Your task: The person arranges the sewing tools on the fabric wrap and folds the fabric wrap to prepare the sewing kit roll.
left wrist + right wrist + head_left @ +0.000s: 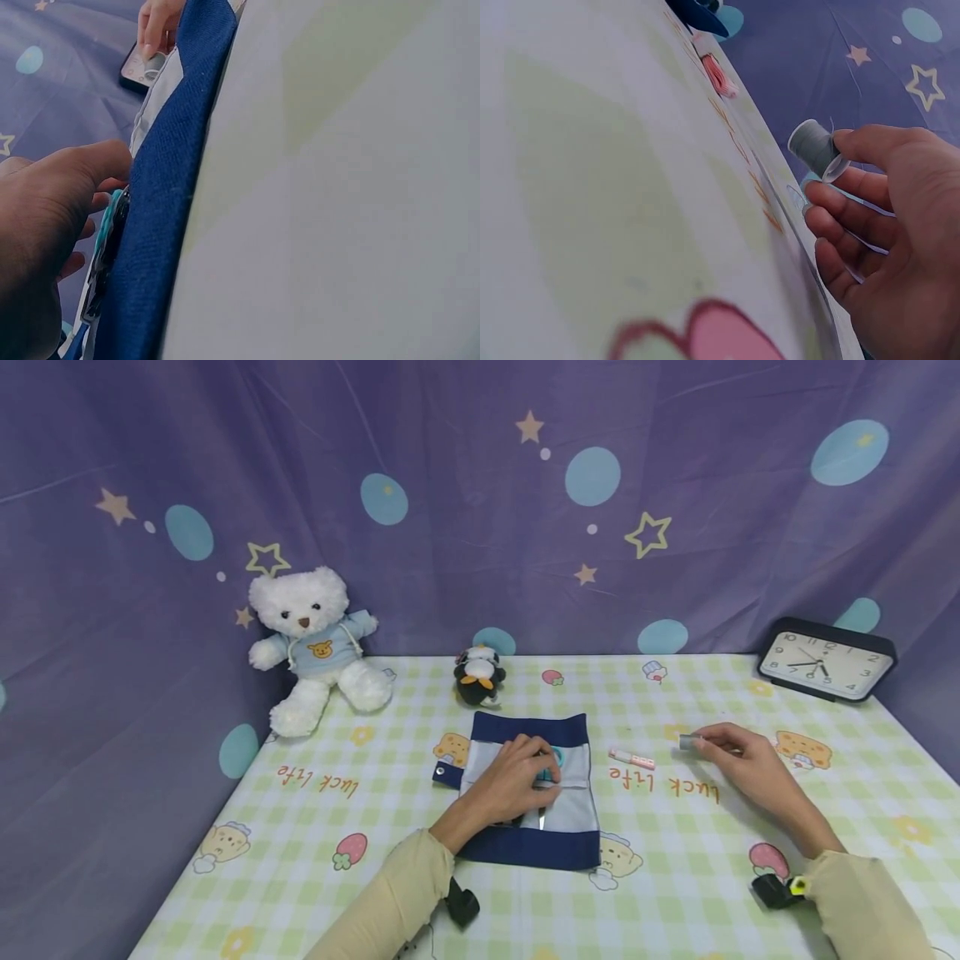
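Note:
My right hand [750, 768] pinches a spool of grey thread [814, 148] between thumb and index finger, held up over the right part of the table. A loose thread end sticks up from the spool. My left hand [513, 781] lies over an unfolded navy and light-grey pouch [528, 852], its fingers loosely bent. Just beyond those fingers is a teal handle [557, 758] in the pouch, with a thin metal blade [542, 818] showing lower down. Between the pouch and my right hand lies a pink thread skein [632, 759] with a white band.
Behind the pouch sits a penguin plush [478, 675]. A white teddy bear [318, 647] leans at the back left, and a black-framed clock [825, 658] stands at the back right. The pouch's snap strap [447, 774] sticks out leftward on the checkered tablecloth [300, 827].

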### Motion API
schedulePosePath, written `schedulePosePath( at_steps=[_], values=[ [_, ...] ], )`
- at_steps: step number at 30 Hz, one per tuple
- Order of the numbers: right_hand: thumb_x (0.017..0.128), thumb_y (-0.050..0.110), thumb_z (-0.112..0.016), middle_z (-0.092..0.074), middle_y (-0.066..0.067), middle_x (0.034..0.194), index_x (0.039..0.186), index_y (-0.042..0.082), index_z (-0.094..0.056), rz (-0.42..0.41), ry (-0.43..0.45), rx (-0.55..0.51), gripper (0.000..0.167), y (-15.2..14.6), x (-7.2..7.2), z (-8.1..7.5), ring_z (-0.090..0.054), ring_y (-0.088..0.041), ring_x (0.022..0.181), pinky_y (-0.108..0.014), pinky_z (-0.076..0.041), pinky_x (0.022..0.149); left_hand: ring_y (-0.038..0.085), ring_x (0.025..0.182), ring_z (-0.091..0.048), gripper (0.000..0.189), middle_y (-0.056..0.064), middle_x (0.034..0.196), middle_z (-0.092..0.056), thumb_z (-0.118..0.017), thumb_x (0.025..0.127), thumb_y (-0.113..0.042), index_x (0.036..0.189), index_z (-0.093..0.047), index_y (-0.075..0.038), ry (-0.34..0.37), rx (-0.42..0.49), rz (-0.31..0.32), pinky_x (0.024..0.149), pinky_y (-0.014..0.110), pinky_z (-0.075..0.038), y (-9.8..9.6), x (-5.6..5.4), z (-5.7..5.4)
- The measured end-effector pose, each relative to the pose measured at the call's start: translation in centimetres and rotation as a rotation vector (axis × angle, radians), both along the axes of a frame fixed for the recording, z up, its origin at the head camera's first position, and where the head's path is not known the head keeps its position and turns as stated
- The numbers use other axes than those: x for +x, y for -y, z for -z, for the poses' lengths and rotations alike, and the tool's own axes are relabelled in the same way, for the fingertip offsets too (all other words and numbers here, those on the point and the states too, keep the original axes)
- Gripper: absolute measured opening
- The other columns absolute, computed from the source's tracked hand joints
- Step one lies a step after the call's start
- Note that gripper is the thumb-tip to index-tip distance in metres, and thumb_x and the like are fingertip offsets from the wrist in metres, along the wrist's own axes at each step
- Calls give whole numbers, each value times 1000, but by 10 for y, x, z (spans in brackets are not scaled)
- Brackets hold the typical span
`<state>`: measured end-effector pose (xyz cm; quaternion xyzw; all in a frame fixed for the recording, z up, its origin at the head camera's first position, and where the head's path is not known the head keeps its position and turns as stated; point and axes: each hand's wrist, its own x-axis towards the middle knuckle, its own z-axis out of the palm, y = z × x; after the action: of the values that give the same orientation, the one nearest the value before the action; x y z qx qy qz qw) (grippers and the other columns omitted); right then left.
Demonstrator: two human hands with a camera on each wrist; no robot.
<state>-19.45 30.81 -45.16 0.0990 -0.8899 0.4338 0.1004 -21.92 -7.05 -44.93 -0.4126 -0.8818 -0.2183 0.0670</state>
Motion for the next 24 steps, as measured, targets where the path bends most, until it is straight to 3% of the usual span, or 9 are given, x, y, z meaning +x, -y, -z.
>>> schedulePosePath(
  at_steps=[14, 24],
  values=[
    [106, 22, -62, -72, -12, 111, 123, 2, -70, -93, 18, -63, 27, 34, -7, -10, -65, -16, 90, -20, -47, 76, 20, 105, -50, 7, 1, 117, -60, -73, 97, -25, 97, -74, -19, 16, 5, -6, 94, 39, -41, 0, 0, 0],
    [103, 12, -65, -74, -8, 104, 117, 2, -73, -243, -8, -90, 19, 74, -19, -15, -66, -18, 84, -25, -51, 72, 20, 105, -50, 7, 1, 118, -59, -73, 98, -26, 98, -74, -19, 20, 4, -6, 93, 39, -41, 0, -1, 0]
  ],
)
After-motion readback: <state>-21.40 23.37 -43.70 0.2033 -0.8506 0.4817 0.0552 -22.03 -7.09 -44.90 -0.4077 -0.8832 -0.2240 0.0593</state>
